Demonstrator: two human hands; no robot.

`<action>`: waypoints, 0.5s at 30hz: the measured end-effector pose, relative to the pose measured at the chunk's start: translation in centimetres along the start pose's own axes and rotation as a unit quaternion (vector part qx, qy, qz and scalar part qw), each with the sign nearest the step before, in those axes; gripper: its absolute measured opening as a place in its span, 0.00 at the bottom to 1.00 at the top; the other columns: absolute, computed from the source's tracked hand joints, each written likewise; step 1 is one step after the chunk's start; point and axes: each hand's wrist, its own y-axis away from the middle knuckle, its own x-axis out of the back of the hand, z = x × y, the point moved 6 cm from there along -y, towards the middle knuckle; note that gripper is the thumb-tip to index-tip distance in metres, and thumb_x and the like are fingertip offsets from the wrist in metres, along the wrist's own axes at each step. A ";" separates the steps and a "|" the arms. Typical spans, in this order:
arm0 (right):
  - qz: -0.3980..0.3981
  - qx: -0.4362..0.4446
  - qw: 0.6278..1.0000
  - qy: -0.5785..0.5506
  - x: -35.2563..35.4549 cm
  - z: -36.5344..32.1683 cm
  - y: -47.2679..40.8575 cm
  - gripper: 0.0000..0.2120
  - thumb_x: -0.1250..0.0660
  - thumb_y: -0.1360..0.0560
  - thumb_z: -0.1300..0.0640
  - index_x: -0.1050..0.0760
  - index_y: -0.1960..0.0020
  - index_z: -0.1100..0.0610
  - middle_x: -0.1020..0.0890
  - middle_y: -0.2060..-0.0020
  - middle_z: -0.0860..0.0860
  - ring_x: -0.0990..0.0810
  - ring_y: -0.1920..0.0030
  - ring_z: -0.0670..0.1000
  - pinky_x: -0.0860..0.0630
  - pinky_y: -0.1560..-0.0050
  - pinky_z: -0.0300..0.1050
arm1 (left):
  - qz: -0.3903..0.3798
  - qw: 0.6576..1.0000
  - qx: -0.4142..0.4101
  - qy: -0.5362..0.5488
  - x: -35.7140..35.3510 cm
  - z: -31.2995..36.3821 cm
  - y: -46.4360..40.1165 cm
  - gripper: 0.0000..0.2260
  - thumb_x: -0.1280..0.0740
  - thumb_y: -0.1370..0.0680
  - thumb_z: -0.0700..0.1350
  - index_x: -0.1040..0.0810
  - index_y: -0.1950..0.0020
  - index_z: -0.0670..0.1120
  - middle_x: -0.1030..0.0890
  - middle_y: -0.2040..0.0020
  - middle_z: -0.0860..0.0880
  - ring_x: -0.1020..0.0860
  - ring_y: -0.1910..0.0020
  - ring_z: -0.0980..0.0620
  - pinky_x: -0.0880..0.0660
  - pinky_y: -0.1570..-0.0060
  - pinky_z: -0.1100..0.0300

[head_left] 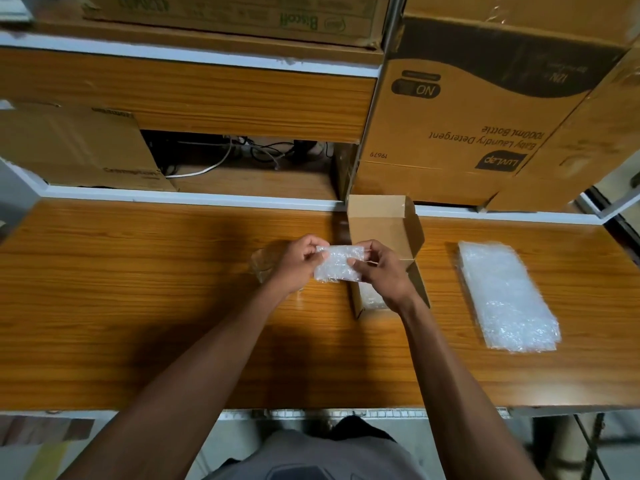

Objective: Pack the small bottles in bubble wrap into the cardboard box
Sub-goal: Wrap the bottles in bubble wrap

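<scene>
Both hands (346,268) hold a bubble-wrapped bundle (338,263) beside the cardboard box (384,223).

Glossy wood-grain table (138,306), matt cardboard box (381,223)

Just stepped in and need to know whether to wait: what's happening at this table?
A person is packing. Both hands, the left hand and the right hand, hold a small bubble-wrapped bundle above the wooden table, just in front of a small open cardboard box. Something in bubble wrap already seems to lie inside the box. A stack of spare bubble wrap sheets lies to the right. The bundle is not yet in the box.
</scene>
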 end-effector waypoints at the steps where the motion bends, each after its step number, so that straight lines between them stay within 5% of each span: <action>1: -0.007 -0.001 1.000 0.005 0.0 0.1 -0.4 0.08 0.25 0.21 0.60 0.19 0.44 0.56 0.17 0.51 0.57 0.17 0.53 0.56 0.17 0.50 0.59 | 0.004 1.000 0.006 -0.005 0.3 -0.2 0.0 0.08 0.31 0.16 0.44 0.20 0.43 0.58 0.15 0.43 0.55 0.17 0.53 0.55 0.19 0.57 0.57; 5: -0.003 0.003 0.999 0.054 0.1 0.0 -2.0 0.10 0.24 0.24 0.64 0.18 0.47 0.52 0.15 0.52 0.56 0.16 0.48 0.64 0.17 0.47 0.67 | -0.019 0.998 0.037 0.040 0.9 -1.0 -0.1 0.13 0.28 0.19 0.39 0.20 0.38 0.54 0.15 0.43 0.51 0.15 0.45 0.46 0.15 0.45 0.47; 15: 0.027 0.042 0.991 0.124 -2.6 -0.2 -4.8 0.11 0.19 0.29 0.61 0.18 0.58 0.48 0.19 0.63 0.44 0.21 0.60 0.46 0.17 0.49 0.58 | 0.112 0.990 0.080 -0.006 3.7 -2.7 -0.4 0.13 0.23 0.23 0.40 0.21 0.42 0.48 0.17 0.45 0.47 0.16 0.48 0.48 0.14 0.55 0.52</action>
